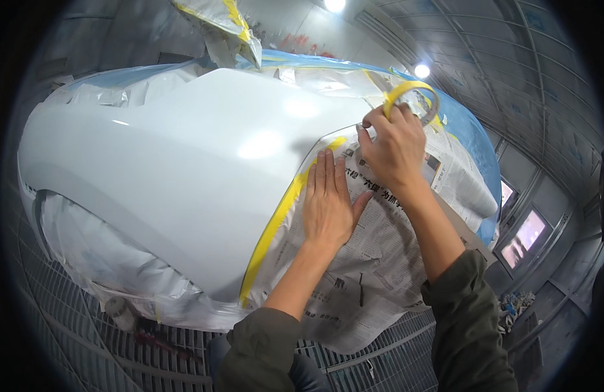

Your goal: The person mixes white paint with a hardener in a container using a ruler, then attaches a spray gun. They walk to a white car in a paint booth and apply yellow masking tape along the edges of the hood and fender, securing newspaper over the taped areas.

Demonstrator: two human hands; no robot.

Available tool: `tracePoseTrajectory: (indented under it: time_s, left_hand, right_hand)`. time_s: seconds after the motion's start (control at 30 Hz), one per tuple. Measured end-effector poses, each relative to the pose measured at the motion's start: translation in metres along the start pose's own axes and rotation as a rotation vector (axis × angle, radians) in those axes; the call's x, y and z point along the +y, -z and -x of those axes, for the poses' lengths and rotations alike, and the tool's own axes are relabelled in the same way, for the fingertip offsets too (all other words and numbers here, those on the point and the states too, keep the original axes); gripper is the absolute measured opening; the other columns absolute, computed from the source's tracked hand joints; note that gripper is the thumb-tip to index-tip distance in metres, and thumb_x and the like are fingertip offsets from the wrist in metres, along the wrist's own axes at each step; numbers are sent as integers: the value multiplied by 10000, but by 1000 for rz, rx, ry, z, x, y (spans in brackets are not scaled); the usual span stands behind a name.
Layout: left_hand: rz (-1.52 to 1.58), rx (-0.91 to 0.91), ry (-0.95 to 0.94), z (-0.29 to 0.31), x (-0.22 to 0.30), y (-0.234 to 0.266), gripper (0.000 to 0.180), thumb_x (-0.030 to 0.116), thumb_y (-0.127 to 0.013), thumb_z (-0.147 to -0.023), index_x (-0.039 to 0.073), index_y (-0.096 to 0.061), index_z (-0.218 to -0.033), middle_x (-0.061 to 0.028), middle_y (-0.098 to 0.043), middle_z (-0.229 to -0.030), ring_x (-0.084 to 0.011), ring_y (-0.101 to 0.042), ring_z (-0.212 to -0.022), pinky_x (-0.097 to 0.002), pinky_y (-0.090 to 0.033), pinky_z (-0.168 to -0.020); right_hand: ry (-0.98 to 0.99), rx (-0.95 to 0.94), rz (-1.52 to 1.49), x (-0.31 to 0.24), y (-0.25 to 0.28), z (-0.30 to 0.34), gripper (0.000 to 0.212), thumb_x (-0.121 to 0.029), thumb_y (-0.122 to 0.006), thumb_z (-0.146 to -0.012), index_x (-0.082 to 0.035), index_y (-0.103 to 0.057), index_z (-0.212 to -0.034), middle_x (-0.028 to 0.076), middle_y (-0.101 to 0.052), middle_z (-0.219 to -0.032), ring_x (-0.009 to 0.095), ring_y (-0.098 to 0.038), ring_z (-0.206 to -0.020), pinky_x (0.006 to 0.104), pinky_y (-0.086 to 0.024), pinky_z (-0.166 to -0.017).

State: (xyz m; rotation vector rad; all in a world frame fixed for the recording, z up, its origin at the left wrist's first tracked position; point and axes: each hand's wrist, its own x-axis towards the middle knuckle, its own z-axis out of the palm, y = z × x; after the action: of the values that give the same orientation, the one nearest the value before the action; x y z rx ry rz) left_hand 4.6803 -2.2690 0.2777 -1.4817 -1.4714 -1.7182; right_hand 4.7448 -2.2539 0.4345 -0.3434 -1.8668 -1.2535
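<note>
A glossy white car body panel [204,150] spreads out before me. Along its right edge runs a yellow strip of masking tape [271,232], which holds a sheet of newspaper [387,255] over the neighbouring part. My left hand [328,209] lies flat on the newspaper, fingers stretched out together and fingertips beside the top of the tape strip. Further up and to the right, my right hand [398,147] grips a roll of yellow masking tape [413,85] above the paper's upper edge. Its thumb and fingers reach the panel's edge; whether a length of tape runs between them is hidden.
Blue film [472,144] and more paper cover the car behind. Clear film [106,238] hangs over the wheel arch. A masked part [233,32] juts up at the far side. Below lie a grated floor [380,356] and a cylindrical object [121,313]; crumpled material [516,304] is heaped at right.
</note>
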Motion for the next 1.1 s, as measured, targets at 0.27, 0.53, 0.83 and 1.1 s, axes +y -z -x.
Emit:
tracePoseTrajectory:
  time_s: [0.27, 0.53, 0.83, 1.1]
  left_hand:
    - [54, 142, -83, -31, 7, -12, 756, 490, -673, -923, -100, -443, -1335, -309, -483, -1413, -450, -412, -1355, -508, -320, -1167]
    - [98, 18, -33, -36, 3, -9, 734, 405, -623, -961, -81, -371, -1449, -310, -407, -1514, -460, -364, -1402, -521, -298, -1170]
    - [3, -51, -70, 119, -10, 20, 733, 313, -662, -929, -51, -370, -1495, -270, -306, -1604, -438, -305, -1461, -534, -271, -1186]
    - [-80, -179, 109, 179, -29, 34, 684, 289, -611, -962, -60, -372, -1499, -259, -292, -1618, -433, -302, -1461, -519, -275, -1178]
  right_hand:
    - [18, 114, -144, 15, 79, 30, 171, -109, -797, -700, -100, -683, -827, 60, -659, -915, 279, -608, -832, 399, -482, -710]
    - [-124, -22, -319, -1, 143, 149, 222, -42, -819, -663, -55, -649, -805, 94, -637, -801, 242, -611, -694, 361, -475, -668]
    - [-962, -391, -441, -45, 173, 375, 211, -62, -809, -789, -7, -647, -912, 91, -618, -878, 229, -590, -766, 335, -487, -710]
    - [-1400, -626, -720, -84, 145, 519, 775, -186, -893, -771, 52, -488, -1388, 152, -532, -1339, 253, -537, -1159, 368, -442, -989]
